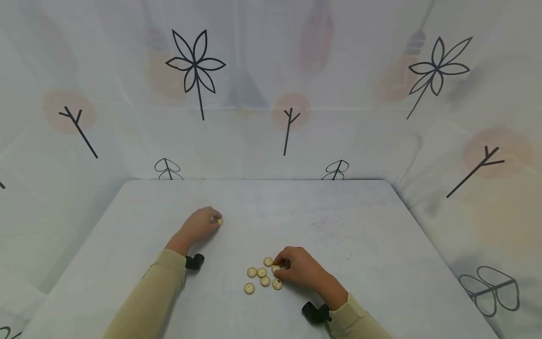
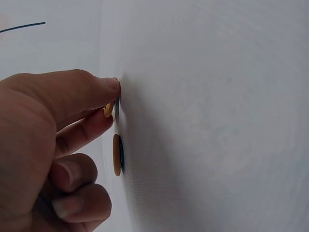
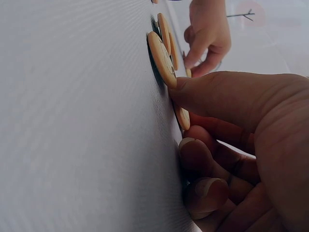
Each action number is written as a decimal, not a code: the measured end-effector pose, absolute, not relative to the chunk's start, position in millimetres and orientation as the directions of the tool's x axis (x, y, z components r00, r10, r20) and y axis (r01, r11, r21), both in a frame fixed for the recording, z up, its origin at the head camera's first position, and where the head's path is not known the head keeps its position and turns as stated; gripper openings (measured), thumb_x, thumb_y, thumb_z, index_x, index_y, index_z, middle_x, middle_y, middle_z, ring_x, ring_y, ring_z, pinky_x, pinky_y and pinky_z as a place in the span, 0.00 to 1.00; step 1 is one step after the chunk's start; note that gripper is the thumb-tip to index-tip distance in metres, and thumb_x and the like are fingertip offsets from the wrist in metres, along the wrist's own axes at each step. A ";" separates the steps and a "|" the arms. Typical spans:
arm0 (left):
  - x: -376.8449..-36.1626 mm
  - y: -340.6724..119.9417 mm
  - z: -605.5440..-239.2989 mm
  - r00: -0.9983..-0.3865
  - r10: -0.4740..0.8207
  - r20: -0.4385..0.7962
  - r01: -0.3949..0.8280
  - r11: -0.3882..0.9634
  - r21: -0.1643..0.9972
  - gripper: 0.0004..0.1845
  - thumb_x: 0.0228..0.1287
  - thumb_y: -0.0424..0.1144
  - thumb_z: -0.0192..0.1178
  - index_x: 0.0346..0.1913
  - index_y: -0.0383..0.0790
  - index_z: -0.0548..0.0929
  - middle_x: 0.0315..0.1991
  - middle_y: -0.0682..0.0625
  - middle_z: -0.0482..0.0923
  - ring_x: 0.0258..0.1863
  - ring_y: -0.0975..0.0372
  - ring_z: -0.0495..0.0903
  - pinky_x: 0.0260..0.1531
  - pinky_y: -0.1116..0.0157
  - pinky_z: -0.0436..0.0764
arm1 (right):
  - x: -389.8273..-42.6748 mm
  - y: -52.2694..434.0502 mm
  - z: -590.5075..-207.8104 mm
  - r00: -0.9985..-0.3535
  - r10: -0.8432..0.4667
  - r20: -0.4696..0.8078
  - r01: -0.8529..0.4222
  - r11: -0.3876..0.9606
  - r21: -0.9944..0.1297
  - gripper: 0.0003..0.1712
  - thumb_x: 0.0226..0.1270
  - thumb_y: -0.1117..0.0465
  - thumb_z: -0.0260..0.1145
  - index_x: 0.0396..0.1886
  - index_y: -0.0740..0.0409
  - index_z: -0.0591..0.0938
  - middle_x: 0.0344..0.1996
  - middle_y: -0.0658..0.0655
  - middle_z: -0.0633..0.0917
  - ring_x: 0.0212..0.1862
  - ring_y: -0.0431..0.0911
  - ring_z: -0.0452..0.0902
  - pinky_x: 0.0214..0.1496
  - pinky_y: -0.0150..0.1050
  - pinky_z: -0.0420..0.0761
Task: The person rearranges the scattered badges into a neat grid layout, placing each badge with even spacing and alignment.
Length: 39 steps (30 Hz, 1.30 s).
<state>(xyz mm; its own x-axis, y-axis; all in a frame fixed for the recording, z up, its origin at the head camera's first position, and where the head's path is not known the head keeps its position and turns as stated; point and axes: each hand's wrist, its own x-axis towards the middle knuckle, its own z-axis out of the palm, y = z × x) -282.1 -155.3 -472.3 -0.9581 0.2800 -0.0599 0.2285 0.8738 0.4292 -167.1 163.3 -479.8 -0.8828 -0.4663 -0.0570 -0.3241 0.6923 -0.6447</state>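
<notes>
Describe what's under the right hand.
Under the right hand, one wooden disc shows within its pinch, partly covered. In the head view, anything beneath the rest of that hand is hidden.

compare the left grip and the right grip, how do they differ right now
The left grip is nearer the far edge of the table; the right grip is nearer the person. The left grip is apart from the loose cluster of discs, while the right grip is right at it. Both pinch a round, pale disc and come from beige sleeves.
</notes>
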 end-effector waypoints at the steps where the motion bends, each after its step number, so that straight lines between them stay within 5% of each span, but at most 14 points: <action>1: -282.5 -155.5 -472.8 -0.958 0.282 -0.056 0.233 0.875 0.424 0.14 0.64 0.40 0.61 0.50 0.38 0.83 0.50 0.43 0.81 0.55 0.49 0.77 0.58 0.50 0.74 | -167.1 163.3 -479.6 -0.883 -0.466 -0.057 -0.324 0.693 -0.644 0.10 0.57 0.54 0.72 0.38 0.48 0.86 0.30 0.42 0.80 0.32 0.34 0.72 0.33 0.31 0.74; 39: -258.3 -144.0 -462.8 -0.970 0.234 -0.063 0.189 0.893 0.408 0.18 0.61 0.40 0.63 0.55 0.43 0.82 0.55 0.47 0.79 0.60 0.50 0.75 0.62 0.49 0.72 | -165.6 163.2 -477.4 -0.878 -0.476 -0.048 -0.335 0.684 -0.648 0.10 0.57 0.55 0.72 0.38 0.51 0.87 0.31 0.43 0.81 0.31 0.34 0.72 0.33 0.31 0.74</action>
<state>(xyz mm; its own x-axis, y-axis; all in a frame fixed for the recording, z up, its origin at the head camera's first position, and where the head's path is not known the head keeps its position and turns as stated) -258.3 -144.0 -462.8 -0.9701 0.2343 -0.0630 0.1893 0.8934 0.4075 -165.6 163.2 -477.4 -0.8784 -0.4756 -0.0477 -0.3350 0.6838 -0.6482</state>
